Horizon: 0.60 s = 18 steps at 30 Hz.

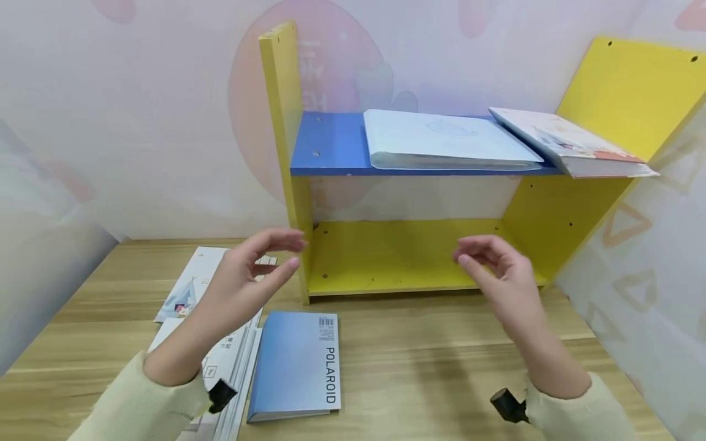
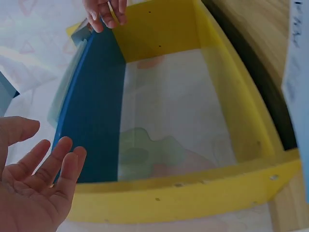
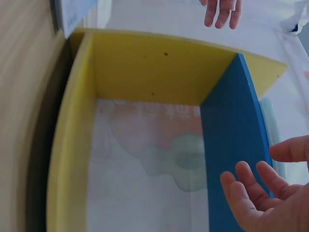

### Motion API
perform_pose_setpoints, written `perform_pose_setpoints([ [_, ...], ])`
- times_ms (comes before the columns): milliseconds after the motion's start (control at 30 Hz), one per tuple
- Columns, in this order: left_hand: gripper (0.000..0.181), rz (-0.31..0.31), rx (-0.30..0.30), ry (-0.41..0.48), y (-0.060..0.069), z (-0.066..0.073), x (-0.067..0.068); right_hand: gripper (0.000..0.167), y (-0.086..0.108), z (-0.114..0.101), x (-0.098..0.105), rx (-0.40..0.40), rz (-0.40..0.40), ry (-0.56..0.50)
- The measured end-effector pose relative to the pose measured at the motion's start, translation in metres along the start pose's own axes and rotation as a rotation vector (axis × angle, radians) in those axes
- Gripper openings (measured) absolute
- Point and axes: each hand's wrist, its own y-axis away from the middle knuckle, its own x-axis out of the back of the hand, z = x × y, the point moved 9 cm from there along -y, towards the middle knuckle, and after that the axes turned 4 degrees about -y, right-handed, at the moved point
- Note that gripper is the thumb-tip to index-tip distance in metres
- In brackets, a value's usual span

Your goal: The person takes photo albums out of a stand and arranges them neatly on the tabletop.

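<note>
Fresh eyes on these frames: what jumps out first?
The yellow-and-blue shelf, with a white book and an illustrated book on its blue board. Then the left hand and right hand, empty, raised before it. On the wooden table, the blue POLAROID book lies beside a white stack.

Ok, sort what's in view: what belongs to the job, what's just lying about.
Likely the job's: shelf, its left book, its right book, POLAROID book, book pile.
Likely just around: table, wall.
</note>
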Motion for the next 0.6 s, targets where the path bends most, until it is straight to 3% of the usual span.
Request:
perform_pose_setpoints([
  [267, 0.033, 0.106, -0.083, 0.164, -0.038, 0.033, -0.005, 0.017, -0.018, -0.022, 0.039, 0.077, 0.202, -0.250],
  [433, 0.031, 0.182, -0.120, 0.214, -0.054, 0.050, -0.003, 0.020, -0.027, -0.029, 0.054, 0.099, 0.331, -0.307],
  [600, 0.031, 0.197, -0.129, 0.247, -0.066, 0.058, -0.008, 0.024, -0.032, -0.030, 0.062, 0.116, 0.414, -0.319],
])
